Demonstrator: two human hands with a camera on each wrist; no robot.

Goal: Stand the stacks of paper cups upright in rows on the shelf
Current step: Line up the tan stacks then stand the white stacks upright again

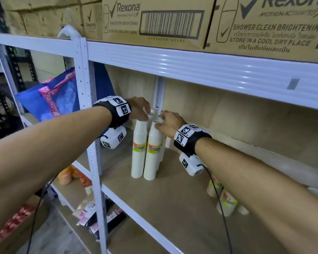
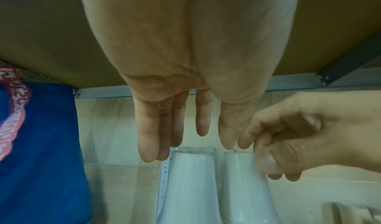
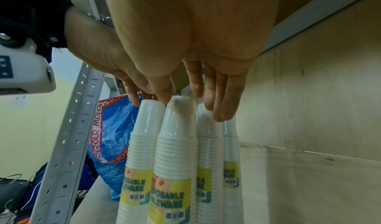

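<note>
Several stacks of white paper cups stand upright, pressed together in the back left corner of the wooden shelf [image 1: 173, 198]; the front two [image 1: 139, 149] [image 1: 152, 151] carry yellow labels. The right wrist view has the cluster [image 3: 177, 146] side by side. My left hand [image 1: 141, 110] hovers with straight fingers [image 2: 148, 142] touching the top of the left stack [image 2: 189, 186]. My right hand [image 1: 167, 121] curls over the right stack's top [image 2: 243, 186], thumb [image 3: 163, 93] in front and fingers behind. More wrapped cup stacks [image 1: 226, 200] lie on their sides under my right forearm.
Just above my hands runs a white metal beam [image 1: 191, 65] carrying cardboard boxes [image 1: 154, 21]. A perforated upright post [image 1: 92, 143] stands left of the cups. Beyond it leans a blue bag [image 1: 53, 96]. Bare shelf board lies in front of and to the right of the stacks.
</note>
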